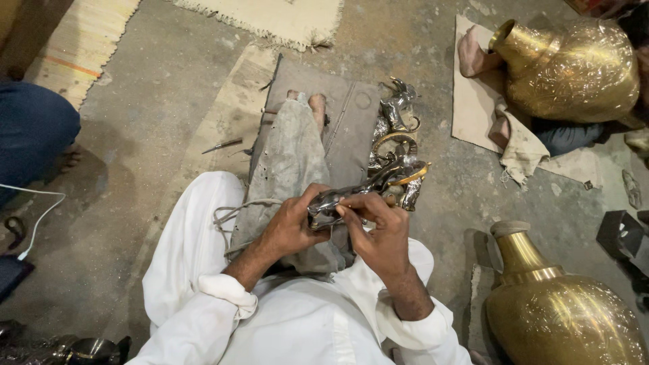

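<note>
A person in white clothing sits on a concrete floor (pixel 162 101), both hands closed around a small silver-coloured metal figurine (pixel 338 199) held just above the lap. The left hand (pixel 292 226) grips the figurine's near end from the side, fingers curled about it; the right hand (pixel 378 226) clasps it from the other side, thumb and forefinger pinched on its upper surface. The piece lies roughly level between the two hands, its far end — a curved, horn-like part with a brass-coloured band (pixel 409 176) — reaching out beyond the right hand's fingertips.

Under the hands, a worn grey cloth (pixel 291 155) drapes along the person's outstretched leg, with bare toes (pixel 316 103) showing past its far edge. Just beyond the right hand lies a cluster of similar metal figurines (pixel 399 111) on a grey mat (pixel 351 111). Farther out on that side, a large engraved brass vase (pixel 574 67) rests on its side over a piece of fabric, and near the right elbow stands a second brass vase (pixel 561 311). Out past the left hand, a thin metal tool (pixel 222 144) lies on the floor — beyond it, another person's blue-clad knee (pixel 34 128) and a white cable (pixel 40 209).
</note>
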Demonstrator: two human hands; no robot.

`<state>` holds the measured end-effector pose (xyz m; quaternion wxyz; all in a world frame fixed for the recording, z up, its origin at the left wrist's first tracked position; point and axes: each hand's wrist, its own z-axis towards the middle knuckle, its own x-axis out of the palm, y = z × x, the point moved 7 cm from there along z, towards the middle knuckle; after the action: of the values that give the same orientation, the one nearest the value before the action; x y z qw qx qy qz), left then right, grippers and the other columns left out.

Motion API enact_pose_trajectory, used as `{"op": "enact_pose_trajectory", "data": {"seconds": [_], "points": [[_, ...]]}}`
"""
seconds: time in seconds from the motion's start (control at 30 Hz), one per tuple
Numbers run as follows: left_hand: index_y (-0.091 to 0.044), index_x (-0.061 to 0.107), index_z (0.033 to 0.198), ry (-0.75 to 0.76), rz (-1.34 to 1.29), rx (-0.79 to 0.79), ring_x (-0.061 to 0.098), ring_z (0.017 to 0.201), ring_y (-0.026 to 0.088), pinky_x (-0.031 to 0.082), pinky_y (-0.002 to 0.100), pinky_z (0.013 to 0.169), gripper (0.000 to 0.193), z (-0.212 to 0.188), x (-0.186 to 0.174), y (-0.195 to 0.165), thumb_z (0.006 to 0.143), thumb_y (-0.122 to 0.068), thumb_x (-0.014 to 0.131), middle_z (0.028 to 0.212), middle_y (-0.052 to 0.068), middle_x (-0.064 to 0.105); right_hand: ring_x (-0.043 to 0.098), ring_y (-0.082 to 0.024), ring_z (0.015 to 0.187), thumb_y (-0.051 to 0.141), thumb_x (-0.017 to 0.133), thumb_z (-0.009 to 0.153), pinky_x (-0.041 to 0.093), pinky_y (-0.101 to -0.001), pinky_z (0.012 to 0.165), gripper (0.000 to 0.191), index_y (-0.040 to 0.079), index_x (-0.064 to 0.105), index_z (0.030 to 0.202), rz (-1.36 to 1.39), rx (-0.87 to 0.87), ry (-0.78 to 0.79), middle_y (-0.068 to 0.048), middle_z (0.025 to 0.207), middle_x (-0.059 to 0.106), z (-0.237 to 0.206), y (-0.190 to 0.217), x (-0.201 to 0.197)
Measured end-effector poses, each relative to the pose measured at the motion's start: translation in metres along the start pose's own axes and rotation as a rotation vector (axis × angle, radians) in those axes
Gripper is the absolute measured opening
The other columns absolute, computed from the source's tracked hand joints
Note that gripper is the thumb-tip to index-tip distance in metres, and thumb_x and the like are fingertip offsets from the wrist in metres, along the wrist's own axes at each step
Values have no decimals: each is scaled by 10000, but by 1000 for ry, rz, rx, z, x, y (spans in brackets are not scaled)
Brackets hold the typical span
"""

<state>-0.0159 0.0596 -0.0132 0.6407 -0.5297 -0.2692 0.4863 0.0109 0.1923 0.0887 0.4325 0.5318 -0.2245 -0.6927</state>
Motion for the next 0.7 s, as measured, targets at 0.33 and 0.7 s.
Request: {"op": "enact_pose_trajectory", "data": {"seconds": [0.33,0.7], "points": [[-101,490,1285,41,12,-62,774,925,297,605,387,785,706,-1,4,8,672,-62,839,969,109,756,805,-146,776,9,751,899,629,-259,638,95,-19,729,987,-112,53,14,-103,900,800,7,4,1],[-101,485,1291,29,9,-55,765,913,307,589,392,761,726,0,1,3,659,-59,840,980,111,754,802,-159,854,-52,748,880,646,-263,718,106,-23,724,980,-25,-23,20,-104,917,778,-2,-4,-2]]}}
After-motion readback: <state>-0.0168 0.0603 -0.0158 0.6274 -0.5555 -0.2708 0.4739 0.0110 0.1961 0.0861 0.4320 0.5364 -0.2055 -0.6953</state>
